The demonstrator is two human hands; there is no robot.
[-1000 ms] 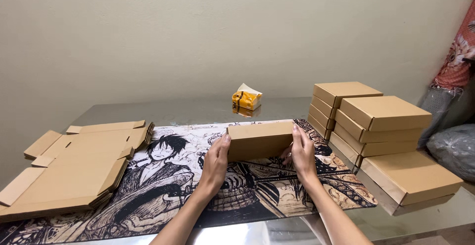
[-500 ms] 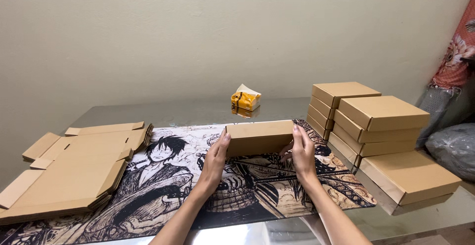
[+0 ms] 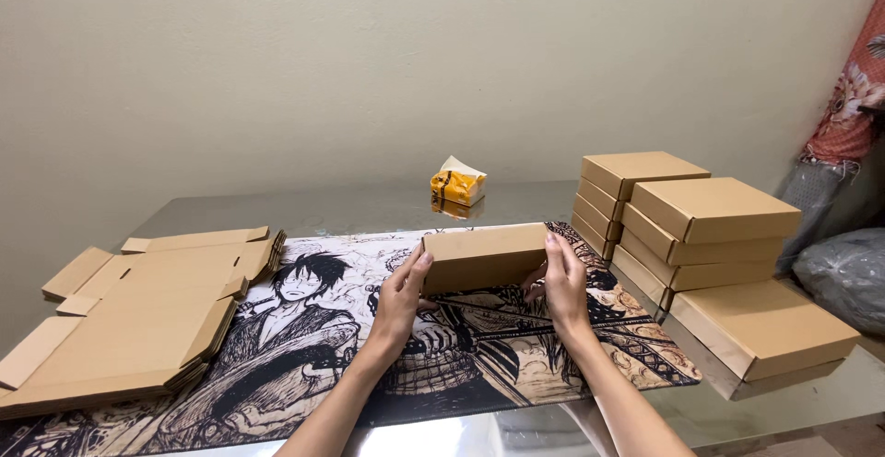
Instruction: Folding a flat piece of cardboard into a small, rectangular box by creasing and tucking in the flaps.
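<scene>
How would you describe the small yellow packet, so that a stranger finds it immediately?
Start at the glass table against the plain wall. Behind the illustrated mat, near the wall, a small yellow packet sits alone. Unlike the brown cardboard boxes stacked to its right, it is yellow, soft-looking, with white on top.

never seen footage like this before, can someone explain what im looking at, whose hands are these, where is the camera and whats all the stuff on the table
There is no machine here. The camera sits on a person's head and looks down, so the two bare arms coming up from the bottom edge are that person's own. The left hand and the right hand grip the two ends of a small closed cardboard box, held just above a printed desk mat with a black-and-white cartoon drawing. The mat lies on a shiny table. To the left is a pile of flat, unfolded box blanks. To the right stand stacks of finished boxes. Near the wall sits a small yellow packet. At the far right edge are patterned cloth and a grey bag.
</scene>
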